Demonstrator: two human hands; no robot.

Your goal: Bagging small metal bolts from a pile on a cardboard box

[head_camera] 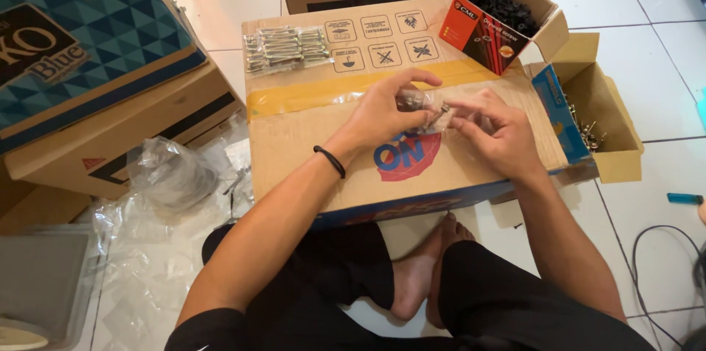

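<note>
Two bare hands meet over a small clear plastic bag (430, 110) holding dark metal hardware, too small to tell apart. That bag sits just above the middle of a large flat cardboard box (309, 149) used as a work surface. Left hand (384, 112) pinches the bag's left end between thumb and curled fingers; a black band circles its wrist. Right hand (494, 130) pinches the bag's right end with its fingertips, the other fingers folded under. A strip of yellow tape (294, 97) runs across the box behind the hands. Farther back on the box lie several filled clear packets of silvery bolts (285, 48), side by side. At the box's far right corner stands an open orange and black carton (494, 19) full of black screws. Just right of the big box, on the white tiled floor (647, 49), an open brown carton (603, 112) holds light-coloured screws. Left of the box, crumpled clear plastic bags (169, 171) lie beside stacked cartons. Near the bottom, the person's crossed legs in black trousers and bare feet show
</note>
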